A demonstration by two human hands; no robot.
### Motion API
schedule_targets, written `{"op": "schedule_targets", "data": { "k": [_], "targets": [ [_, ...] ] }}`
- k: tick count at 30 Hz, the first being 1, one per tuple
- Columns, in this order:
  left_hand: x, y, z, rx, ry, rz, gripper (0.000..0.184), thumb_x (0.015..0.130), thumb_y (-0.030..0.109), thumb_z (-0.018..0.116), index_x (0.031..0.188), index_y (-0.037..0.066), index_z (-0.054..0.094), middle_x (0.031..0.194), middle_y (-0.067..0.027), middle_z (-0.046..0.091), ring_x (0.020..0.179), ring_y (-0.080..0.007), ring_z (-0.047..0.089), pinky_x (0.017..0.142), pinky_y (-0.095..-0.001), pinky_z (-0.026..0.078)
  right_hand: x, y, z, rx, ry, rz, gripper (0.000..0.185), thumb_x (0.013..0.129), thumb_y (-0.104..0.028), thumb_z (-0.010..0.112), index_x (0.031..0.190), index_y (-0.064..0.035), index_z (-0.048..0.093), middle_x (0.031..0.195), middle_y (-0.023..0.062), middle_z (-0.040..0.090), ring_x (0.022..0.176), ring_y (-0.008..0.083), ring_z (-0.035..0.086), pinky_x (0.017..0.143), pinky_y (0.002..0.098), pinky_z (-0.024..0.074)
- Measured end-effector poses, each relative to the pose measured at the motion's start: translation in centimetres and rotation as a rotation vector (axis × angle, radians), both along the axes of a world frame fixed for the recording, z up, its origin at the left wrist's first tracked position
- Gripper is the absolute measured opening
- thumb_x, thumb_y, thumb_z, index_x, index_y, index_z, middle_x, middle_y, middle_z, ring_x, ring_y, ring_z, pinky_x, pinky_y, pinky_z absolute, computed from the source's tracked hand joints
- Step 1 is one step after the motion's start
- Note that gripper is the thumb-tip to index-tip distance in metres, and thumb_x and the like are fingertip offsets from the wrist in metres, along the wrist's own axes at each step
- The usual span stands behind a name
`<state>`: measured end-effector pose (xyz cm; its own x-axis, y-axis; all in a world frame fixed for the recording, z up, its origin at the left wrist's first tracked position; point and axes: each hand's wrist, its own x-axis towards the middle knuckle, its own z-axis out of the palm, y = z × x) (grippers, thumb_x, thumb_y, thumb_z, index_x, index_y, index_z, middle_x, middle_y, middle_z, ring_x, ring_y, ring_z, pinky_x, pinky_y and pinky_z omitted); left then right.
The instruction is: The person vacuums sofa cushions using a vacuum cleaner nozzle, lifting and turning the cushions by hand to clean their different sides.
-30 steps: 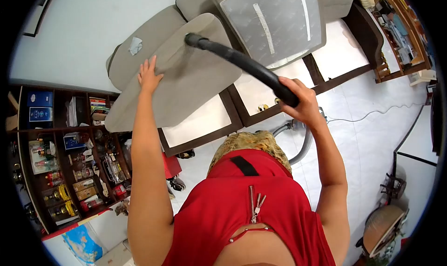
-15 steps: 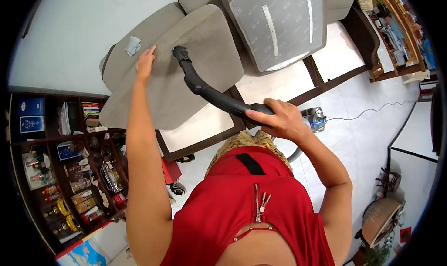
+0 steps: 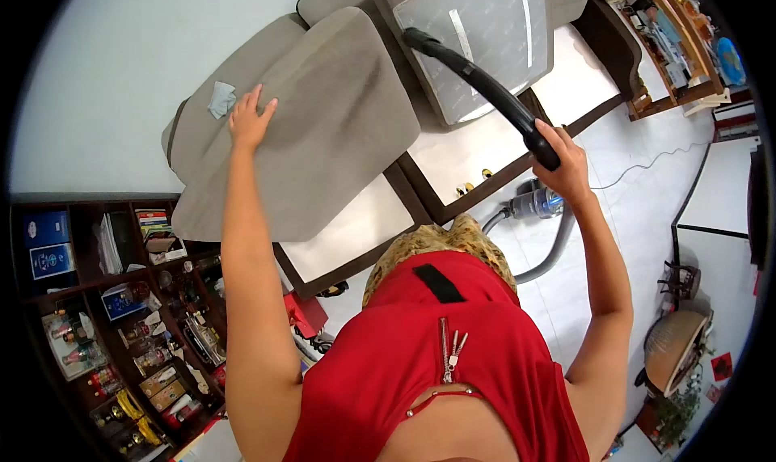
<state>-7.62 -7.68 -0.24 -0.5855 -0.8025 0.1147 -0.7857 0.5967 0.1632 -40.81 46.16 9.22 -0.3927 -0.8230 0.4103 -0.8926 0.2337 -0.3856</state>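
My right hand [image 3: 563, 161] is wrapped round the handle end of a black vacuum cleaner wand [image 3: 493, 94]. Its nozzle tip is raised in front of a second cushion [image 3: 501, 25], whose pale underside with two white strips faces me. My left hand [image 3: 251, 121] lies with fingers spread on the large grey-brown sofa cushion [image 3: 323, 130], which leans tilted on the sofa frame. Close to those fingers is a crumpled light grey cloth [image 3: 221, 100]. On the floor to the right stands the blue and silver vacuum cleaner [image 3: 537, 204], with a grey hose [image 3: 558, 252] curving from it.
Dark wooden sofa framing [image 3: 416, 195] with pale panels runs in front of me. A dark shelf unit [image 3: 73, 288] full of books and bottles is at left. Another crowded shelf [image 3: 687, 50] stands at upper right. A power cord [image 3: 647, 167] trails over the floor.
The wand has lifted off the large cushion and swung right, toward the second cushion. My right hand has moved right and up. My left hand remains on the cushion, its fingers more spread.
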Motion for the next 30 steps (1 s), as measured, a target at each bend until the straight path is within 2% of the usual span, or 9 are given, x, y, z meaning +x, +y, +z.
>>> {"op": "schedule_targets", "data": {
  "k": [2,7,12,16,22,23,25,26,30],
  "targets": [
    [-0.2,-0.3,0.2,0.0,0.01,-0.027,0.07,0.089,0.066,0.053,0.148,0.03,0.043,0.148,-0.009,0.045,0.141,-0.0249,0.036,0.115,-0.0477,0.023,1.1,-0.6,0.0,-0.082,-0.046,0.127,0.079,0.065,-0.003,0.076,0.138,-0.0223,0.054,0.1,0.0126,0.066,0.076,0.0297,0.068,0.065,0.0373,0.0559],
    [-0.2,-1.2,-0.2,-0.03,0.008,-0.062,0.068,0.089,0.061,0.056,0.146,0.027,0.046,0.145,-0.0104,0.048,0.138,-0.0271,0.04,0.113,-0.0457,0.028,2.7,-3.8,-3.2,0.032,-0.021,0.256,0.084,0.059,-0.01,0.077,0.137,-0.0323,0.055,0.101,0.0077,0.064,0.079,0.0276,0.067,0.064,0.0366,0.0559],
    [0.4,-1.2,0.1,-0.043,0.004,-0.097,0.066,0.089,0.054,0.061,0.144,0.019,0.048,0.142,-0.0134,0.051,0.134,-0.0299,0.045,0.109,-0.0437,0.035,-3.0,-3.4,-7.4,0.035,0.087,0.255,0.08,0.06,-0.012,0.077,0.133,-0.0394,0.057,0.101,0.0077,0.062,0.079,0.0263,0.067,0.066,0.0358,0.0566],
    [-0.6,-1.0,0.6,0.019,0.065,-0.109,0.064,0.089,0.044,0.065,0.141,0.01,0.05,0.141,-0.0154,0.052,0.132,-0.0326,0.046,0.109,-0.0425,0.037,-7.2,-2.0,-8.9,0.127,0.059,0.129,0.078,0.063,-0.009,0.075,0.134,-0.0358,0.057,0.095,0.0067,0.061,0.071,0.0265,0.065,0.062,0.0369,0.0559],
    [-0.3,0.4,1.6,0.112,0.132,-0.065,0.069,0.083,0.042,0.072,0.136,0.004,0.051,0.139,-0.0194,0.052,0.13,-0.0349,0.049,0.107,-0.0419,0.038,-9.3,-0.9,-7.7,-0.144,-0.261,0.135,0.076,0.064,-0.006,0.073,0.137,-0.0224,0.056,0.098,0.0093,0.066,0.074,0.0271,0.067,0.063,0.0351,0.0554],
    [-0.8,1.1,2.0,0.127,0.131,-0.042,0.071,0.082,0.044,0.073,0.135,0.003,0.051,0.139,-0.0204,0.052,0.129,-0.0352,0.049,0.106,-0.0421,0.039,-8.9,-1.2,-7.0,-0.187,-0.369,0.184,0.073,0.066,-0.006,0.073,0.137,-0.0161,0.055,0.106,0.0123,0.068,0.082,0.0286,0.068,0.072,0.0341,0.0555],
    [-2.3,2.3,3.3,0.126,0.076,0.003,0.075,0.079,0.047,0.075,0.132,0.0,0.051,0.135,-0.0234,0.053,0.126,-0.0368,0.05,0.104,-0.0432,0.04,-8.1,-2.8,-6.4,-0.334,-0.528,0.208,0.072,0.069,-0.006,0.073,0.138,-0.0155,0.055,0.114,0.0161,0.067,0.094,0.031,0.068,0.082,0.034,0.0541],
    [-3.0,3.0,3.9,0.122,0.048,0.026,0.078,0.078,0.049,0.076,0.131,-0.002,0.051,0.133,-0.0248,0.054,0.125,-0.0377,0.051,0.103,-0.0438,0.041,-8.1,-3.4,-7.0,-0.339,-0.572,0.19,0.073,0.071,-0.007,0.073,0.141,-0.0149,0.052,0.12,0.0151,0.066,0.102,0.0271,0.066,0.089,0.0313,0.0503],
    [-3.7,4.1,4.6,0.042,-0.123,0.045,0.082,0.075,0.052,0.078,0.127,-0.005,0.049,0.125,-0.0269,0.054,0.118,-0.0406,0.052,0.1,-0.0457,0.043,-11.3,-3.4,-8.3,-0.249,-0.937,0.119,0.079,0.069,-0.01,0.073,0.144,-0.0142,0.048,0.128,0.01,0.059,0.11,0.02,0.058,0.096,0.0284,0.0434]
  ]
}}
